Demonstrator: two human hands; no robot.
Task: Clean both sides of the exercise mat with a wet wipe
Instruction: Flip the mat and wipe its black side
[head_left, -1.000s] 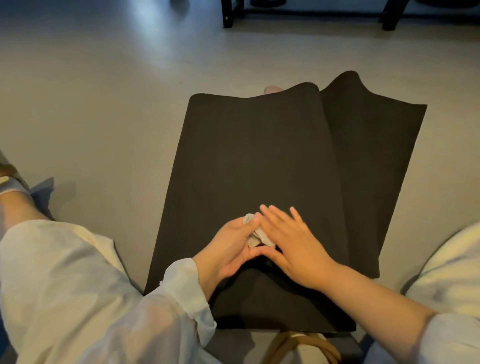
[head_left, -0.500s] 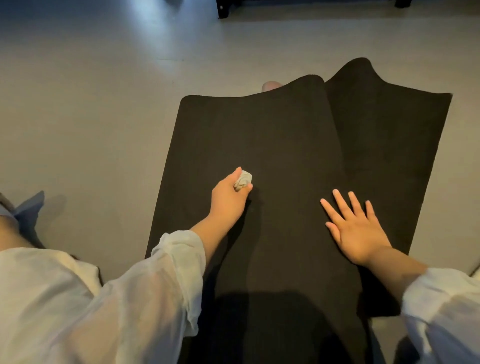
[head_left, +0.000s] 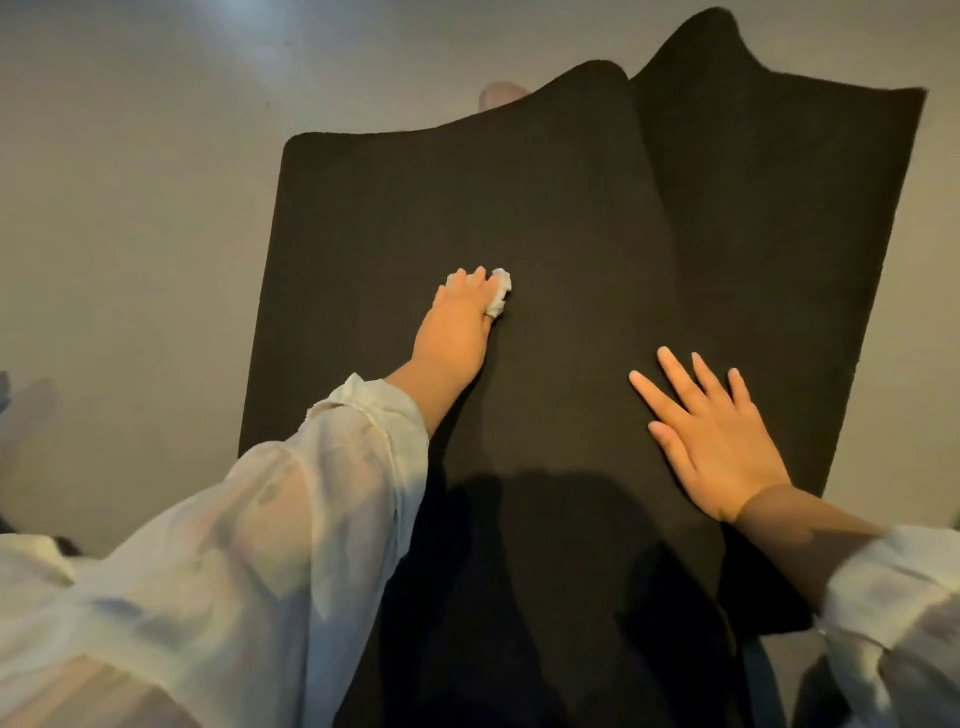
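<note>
- Two hands are seen, both laid on one dark exercise mat (head_left: 561, 249).
- The left hand (head_left: 457, 327) is stretched forward with its fingers curled over one crumpled white wet wipe (head_left: 500, 297), which is pressed against the mat's surface; wipe edges show past the fingertips and beside the hand.
- The right hand (head_left: 714, 441) is held wide open, fingers straight and spread, palm down flat on the mat, to the right of the left hand and nearer the body; nothing is held in it.
- The mat is spread on the floor (head_left: 130, 182); it looks matte and finely textured, with rounded corners, and it is folded along a line just beyond the right hand, so that one layer lies over another that juts out to the right.
- Both forearms are covered by two loose, sheer white sleeves (head_left: 291, 519), the left one hiding part of the mat's near left edge.
- One small pale rounded object (head_left: 501, 93) is partly hidden behind the mat's far edge, well beyond the left hand; what it is cannot be told.
</note>
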